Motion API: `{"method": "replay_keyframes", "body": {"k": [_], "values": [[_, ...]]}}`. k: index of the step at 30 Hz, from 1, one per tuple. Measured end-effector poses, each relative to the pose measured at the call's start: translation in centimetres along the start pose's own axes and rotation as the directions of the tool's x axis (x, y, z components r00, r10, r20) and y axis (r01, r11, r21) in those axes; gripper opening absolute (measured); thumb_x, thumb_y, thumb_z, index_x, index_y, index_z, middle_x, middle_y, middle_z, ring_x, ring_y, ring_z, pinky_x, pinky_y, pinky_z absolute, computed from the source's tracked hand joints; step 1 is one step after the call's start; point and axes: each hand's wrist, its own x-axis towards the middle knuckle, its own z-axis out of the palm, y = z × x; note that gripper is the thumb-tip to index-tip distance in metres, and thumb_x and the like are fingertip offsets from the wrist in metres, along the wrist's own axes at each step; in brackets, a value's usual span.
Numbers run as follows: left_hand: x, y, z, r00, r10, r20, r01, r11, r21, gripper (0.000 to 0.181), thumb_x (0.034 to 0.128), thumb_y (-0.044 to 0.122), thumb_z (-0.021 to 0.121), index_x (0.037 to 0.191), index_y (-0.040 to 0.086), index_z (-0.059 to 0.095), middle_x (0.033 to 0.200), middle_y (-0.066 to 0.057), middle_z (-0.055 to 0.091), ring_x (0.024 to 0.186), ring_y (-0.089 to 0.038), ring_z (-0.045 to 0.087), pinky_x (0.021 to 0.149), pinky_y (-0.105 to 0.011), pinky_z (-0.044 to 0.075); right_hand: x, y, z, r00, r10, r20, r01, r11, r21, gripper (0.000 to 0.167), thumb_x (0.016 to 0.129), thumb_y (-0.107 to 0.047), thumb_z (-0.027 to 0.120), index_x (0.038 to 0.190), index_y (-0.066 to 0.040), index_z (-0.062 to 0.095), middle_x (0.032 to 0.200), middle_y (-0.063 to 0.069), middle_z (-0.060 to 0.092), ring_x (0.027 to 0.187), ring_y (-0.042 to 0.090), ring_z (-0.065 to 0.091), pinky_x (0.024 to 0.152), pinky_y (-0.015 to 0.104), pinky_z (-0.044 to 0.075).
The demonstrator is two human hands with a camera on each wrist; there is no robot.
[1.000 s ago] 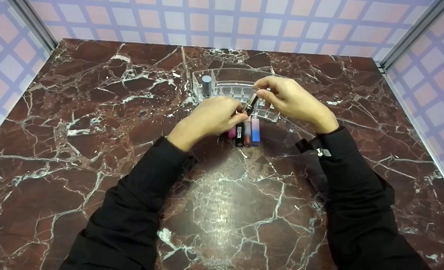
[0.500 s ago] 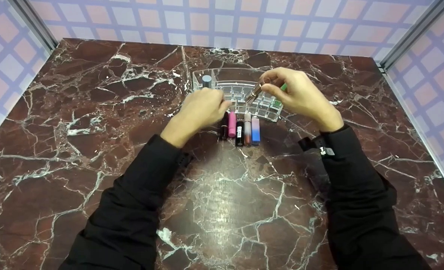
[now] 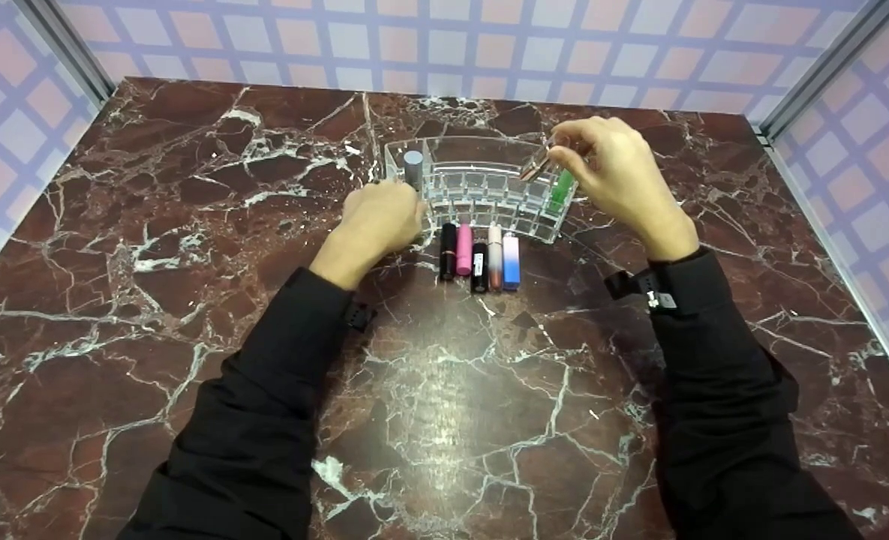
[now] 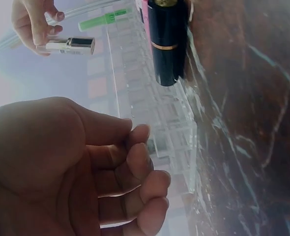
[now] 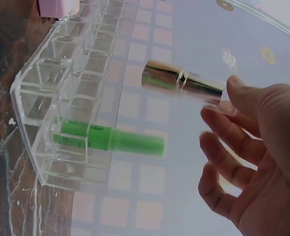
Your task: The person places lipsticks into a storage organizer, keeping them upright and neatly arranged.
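Note:
My right hand (image 3: 613,169) pinches a shiny metallic lipstick tube (image 5: 182,82) by one end between thumb and fingers, tilted above the right part of the clear organizer (image 5: 37,91). A green tube (image 5: 110,137) stands in the organizer's right end compartment, just below that lipstick. My left hand (image 3: 384,217) is by the organizer's left front corner, with loosely curled fingers and nothing visible in them in the left wrist view. Close behind it, a grey-blue tube (image 3: 413,166) stands in the left compartment.
In front of the organizer lies a row: a black lipstick (image 3: 448,251), a pink tube (image 3: 464,250), a shorter black tube (image 3: 479,268), a pale-to-brown tube (image 3: 496,259) and a pink-and-blue tube (image 3: 512,262). Patterned panels (image 3: 489,49) border the marbled table (image 3: 264,450).
My left hand has left the metallic lipstick and moved left, uncovering the row of tubes. My right hand has carried the lipstick right and back, and the green tube now shows.

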Motion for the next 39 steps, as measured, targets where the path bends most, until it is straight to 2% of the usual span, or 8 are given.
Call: {"method": "replay_keyframes", "body": {"k": [3, 7, 13, 17, 22, 25, 35, 39], "values": [[0.1, -0.2, 0.1, 1.0, -0.012, 0.004, 0.012, 1.0, 0.015, 0.04, 0.1094, 0.035, 0.042, 0.087, 0.007, 0.062, 0.096, -0.014, 0.064, 0.07, -0.023, 0.055, 0.055, -0.031, 0.044, 0.0, 0.3, 0.1, 1.0, 0.019, 0.002, -0.019, 0.999, -0.036, 0.032, 0.098, -0.028, 0.067, 0.116, -0.002, 0.07, 0.104, 0.014, 0.071, 0.094, 0.032, 0.058, 0.088, 0.045, 0.043], [0.2, -0.5, 0.3, 1.0, -0.012, -0.002, 0.012, 1.0, 0.014, 0.039, 0.1089, 0.034, 0.043, 0.093, 0.005, 0.064, 0.092, -0.014, 0.064, 0.073, -0.025, 0.059, 0.057, -0.033, 0.046, -0.1, 0.6, 0.1, 0.998, 0.047, 0.029, -0.045, 0.998, -0.054, 0.036, 0.099, -0.029, 0.065, 0.121, -0.001, 0.069, 0.106, 0.015, 0.071, 0.096, 0.033, 0.057, 0.088, 0.046, 0.043], [0.2, -0.6, 0.3, 1.0, -0.002, -0.003, 0.002, 1.0, -0.005, 0.039, 0.109, 0.033, 0.044, 0.091, 0.006, 0.063, 0.089, -0.013, 0.064, 0.071, -0.024, 0.057, 0.056, -0.032, 0.045, -0.1, 0.8, 0.2, 0.997, 0.049, 0.062, -0.044, 0.997, -0.068, 0.034, 0.1, -0.028, 0.066, 0.122, -0.002, 0.069, 0.108, 0.016, 0.07, 0.096, 0.034, 0.057, 0.088, 0.049, 0.043], [0.3, -0.8, 0.4, 1.0, -0.007, -0.007, 0.007, 1.0, -0.013, 0.04, 0.1085, 0.034, 0.044, 0.09, 0.006, 0.064, 0.098, -0.018, 0.068, 0.079, -0.03, 0.064, 0.065, -0.04, 0.053, 0.0, 1.1, 0.4, 0.997, 0.029, 0.066, -0.023, 0.996, -0.088, 0.035, 0.099, -0.027, 0.067, 0.121, -0.001, 0.069, 0.108, 0.017, 0.071, 0.094, 0.034, 0.057, 0.088, 0.05, 0.044], [0.5, -1.0, 0.5, 1.0, -0.011, -0.01, 0.011, 1.0, -0.021, 0.04, 0.1075, 0.035, 0.046, 0.103, 0.002, 0.069, 0.11, -0.022, 0.069, 0.092, -0.038, 0.067, 0.075, -0.048, 0.056, 0.0, 1.3, 0.8, 0.996, 0.039, 0.084, -0.031, 0.995, -0.1, 0.036, 0.098, -0.026, 0.068, 0.123, 0.0, 0.068, 0.114, 0.019, 0.071, 0.098, 0.034, 0.058, 0.093, 0.05, 0.043], [0.5, -1.1, 0.6, 1.0, -0.009, -0.007, 0.009, 1.0, -0.026, 0.04, 0.1073, 0.035, 0.047, 0.107, 0.001, 0.069, 0.107, -0.021, 0.069, 0.089, -0.036, 0.066, 0.074, -0.047, 0.056, 0.0, 1.4, 1.1, 0.995, 0.044, 0.089, -0.034, 0.993, -0.109, 0.037, 0.098, -0.027, 0.068, 0.124, 0.0, 0.068, 0.118, 0.018, 0.07, 0.101, 0.034, 0.058, 0.094, 0.049, 0.043], [0.5, -1.1, 0.6, 1.0, 0.0, -0.005, 0.0, 0.999, -0.038, 0.038, 0.1077, 0.033, 0.047, 0.103, 0.002, 0.068, 0.104, -0.02, 0.068, 0.086, -0.033, 0.065, 0.071, -0.044, 0.056, -0.3, 2.0, 2.3, 1.0, -0.013, 0.026, 0.016, 0.993, -0.117, 0.034, 0.097, -0.026, 0.069, 0.117, 0.002, 0.071, 0.114, 0.018, 0.066, 0.105, 0.035, 0.054, 0.095, 0.048, 0.038], [0.5, -1.2, 0.7, 1.0, -0.002, -0.003, 0.002, 0.999, -0.038, 0.038, 0.1078, 0.033, 0.047, 0.1, 0.003, 0.067, 0.099, -0.017, 0.068, 0.081, -0.03, 0.063, 0.069, -0.042, 0.055, -0.4, 2.1, 2.7, 1.0, -0.013, 0.02, 0.015, 0.992, -0.122, 0.034, 0.098, -0.026, 0.068, 0.117, 0.001, 0.071, 0.116, 0.018, 0.062, 0.106, 0.036, 0.05, 0.094, 0.049, 0.038]]}}
